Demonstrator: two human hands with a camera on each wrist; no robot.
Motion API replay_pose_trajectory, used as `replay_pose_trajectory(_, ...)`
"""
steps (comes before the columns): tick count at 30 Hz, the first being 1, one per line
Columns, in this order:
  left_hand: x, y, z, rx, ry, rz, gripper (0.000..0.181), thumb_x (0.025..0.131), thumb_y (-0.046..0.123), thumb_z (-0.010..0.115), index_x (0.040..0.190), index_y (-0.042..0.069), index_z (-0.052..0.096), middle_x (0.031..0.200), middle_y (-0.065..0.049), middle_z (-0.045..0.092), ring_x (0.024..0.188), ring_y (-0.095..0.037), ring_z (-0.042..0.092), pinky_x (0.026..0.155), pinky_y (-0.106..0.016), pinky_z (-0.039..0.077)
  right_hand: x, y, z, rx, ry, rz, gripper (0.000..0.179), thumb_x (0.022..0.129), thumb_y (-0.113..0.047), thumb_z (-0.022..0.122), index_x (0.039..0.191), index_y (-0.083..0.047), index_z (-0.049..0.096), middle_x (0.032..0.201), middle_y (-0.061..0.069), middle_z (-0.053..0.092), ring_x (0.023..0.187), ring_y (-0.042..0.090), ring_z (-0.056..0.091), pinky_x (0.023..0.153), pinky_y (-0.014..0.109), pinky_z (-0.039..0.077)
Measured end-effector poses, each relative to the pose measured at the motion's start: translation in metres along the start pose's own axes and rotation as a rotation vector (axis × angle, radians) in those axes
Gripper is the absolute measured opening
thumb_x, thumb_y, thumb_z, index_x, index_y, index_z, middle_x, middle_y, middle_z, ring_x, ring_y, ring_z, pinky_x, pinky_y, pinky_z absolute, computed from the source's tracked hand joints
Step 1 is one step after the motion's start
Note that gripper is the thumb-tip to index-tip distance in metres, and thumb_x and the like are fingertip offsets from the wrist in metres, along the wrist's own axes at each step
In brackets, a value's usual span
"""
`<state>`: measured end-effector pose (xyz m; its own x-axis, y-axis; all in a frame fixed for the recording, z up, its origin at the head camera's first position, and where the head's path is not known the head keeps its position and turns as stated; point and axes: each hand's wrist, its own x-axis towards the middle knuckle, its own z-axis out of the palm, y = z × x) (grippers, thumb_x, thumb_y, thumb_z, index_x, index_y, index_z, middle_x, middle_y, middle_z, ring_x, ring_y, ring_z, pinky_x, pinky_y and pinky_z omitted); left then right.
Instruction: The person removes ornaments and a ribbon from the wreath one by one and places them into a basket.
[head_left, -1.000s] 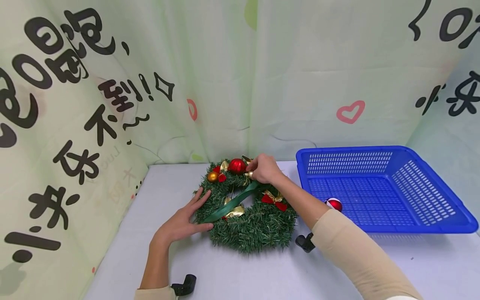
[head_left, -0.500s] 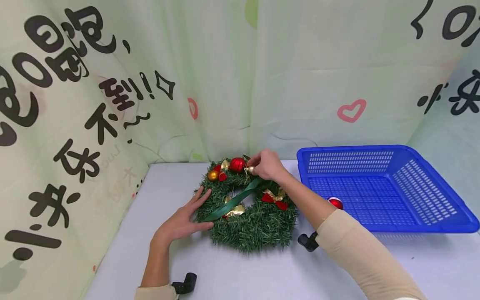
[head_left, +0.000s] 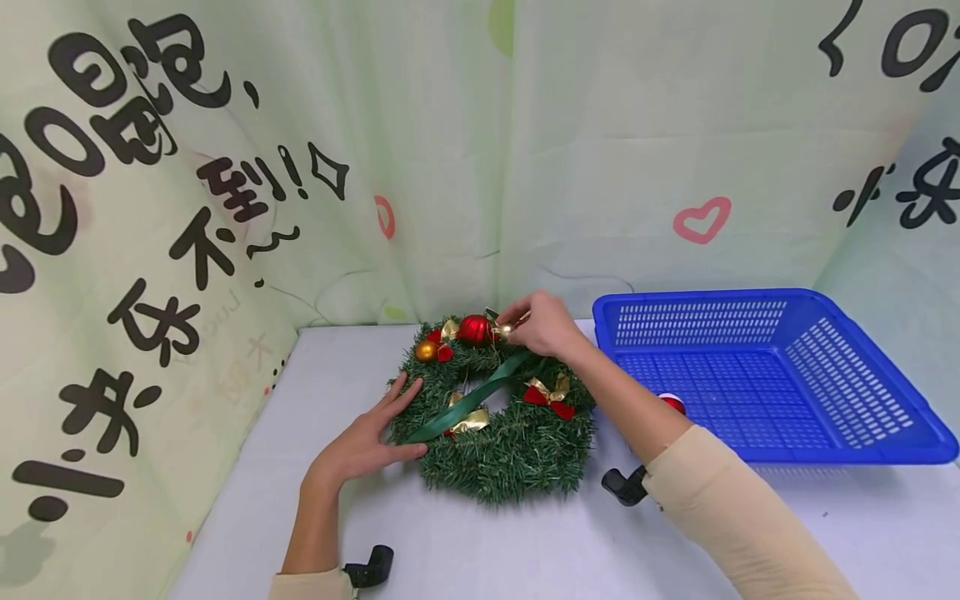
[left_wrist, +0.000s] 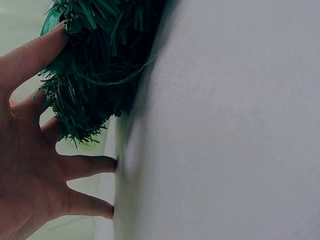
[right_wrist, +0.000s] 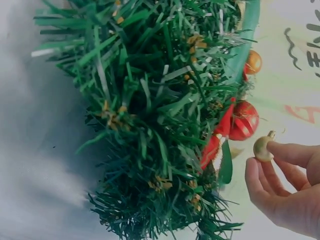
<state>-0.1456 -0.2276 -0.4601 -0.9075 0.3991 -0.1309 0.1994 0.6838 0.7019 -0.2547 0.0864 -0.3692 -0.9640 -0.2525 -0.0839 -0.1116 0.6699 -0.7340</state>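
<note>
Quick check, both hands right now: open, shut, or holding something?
Left hand: open, straight fingers pressing the wreath edge and the table.
Right hand: fingertips pinch a small gold bell, just off the wreath top.

Small gold bell (right_wrist: 262,148) pinched just above green wreath (head_left: 495,417), lying flat.

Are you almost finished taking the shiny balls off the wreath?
Not nearly. One red ball already lies in the blue basket. The right hand now pinches a small gold ball just clear of the wreath, while the left hand presses the wreath's edge. A big red ball, an orange-gold ball and the bows remain attached.
</note>
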Motion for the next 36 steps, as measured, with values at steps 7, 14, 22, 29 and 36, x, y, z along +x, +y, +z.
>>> replay_pose_trajectory(7, 0.000, 0.000, 0.000, -0.008, -0.001, 0.000, 0.096, 0.093, 0.048, 0.076, 0.168, 0.038, 0.017, 0.177, 0.007, -0.002, 0.160, -0.042, 0.013, 0.118, -0.073, 0.026, -0.008, -0.002, -0.007, 0.054, 0.004, -0.006, 0.026, 0.090, -0.003, 0.077, 0.116, -0.009, 0.080, 0.113, 0.012, 0.077, 0.104, 0.028, 0.073, 0.080, 0.034, 0.059)
replay_pose_trajectory(14, 0.000, 0.001, -0.001, -0.008, -0.002, 0.003, 0.096, 0.093, 0.049, 0.076, 0.168, 0.037, 0.017, 0.177, 0.007, -0.002, 0.160, -0.042, 0.013, 0.118, -0.074, 0.025, -0.016, -0.003, -0.013, 0.059, 0.003, -0.023, 0.026, 0.090, -0.004, 0.078, 0.116, -0.009, 0.080, 0.113, 0.012, 0.078, 0.103, 0.027, 0.074, 0.081, 0.037, 0.059)
replay_pose_trajectory(22, 0.000, 0.001, -0.001, -0.012, -0.006, 0.006, 0.097, 0.092, 0.048, 0.077, 0.168, 0.036, 0.017, 0.177, 0.006, -0.002, 0.160, -0.041, 0.012, 0.118, -0.073, 0.025, -0.026, -0.003, -0.015, 0.027, 0.008, -0.076, 0.025, 0.090, -0.005, 0.079, 0.114, -0.008, 0.081, 0.111, 0.012, 0.079, 0.102, 0.026, 0.075, 0.086, 0.041, 0.059)
replay_pose_trajectory(29, 0.000, 0.002, -0.001, -0.014, -0.005, 0.007, 0.097, 0.092, 0.048, 0.077, 0.168, 0.035, 0.018, 0.177, 0.006, -0.002, 0.160, -0.042, 0.013, 0.118, -0.073, 0.025, -0.036, -0.003, -0.016, 0.048, 0.006, -0.072, 0.025, 0.090, -0.006, 0.079, 0.114, -0.009, 0.081, 0.112, 0.013, 0.078, 0.102, 0.027, 0.075, 0.083, 0.039, 0.059)
replay_pose_trajectory(36, -0.001, 0.001, -0.001, -0.006, -0.001, 0.007, 0.097, 0.092, 0.049, 0.077, 0.168, 0.035, 0.018, 0.177, 0.005, -0.001, 0.160, -0.042, 0.014, 0.118, -0.073, 0.026, -0.046, 0.003, -0.021, 0.044, 0.018, -0.075, 0.026, 0.090, -0.008, 0.079, 0.115, -0.010, 0.080, 0.112, 0.011, 0.079, 0.103, 0.026, 0.074, 0.085, 0.040, 0.058)
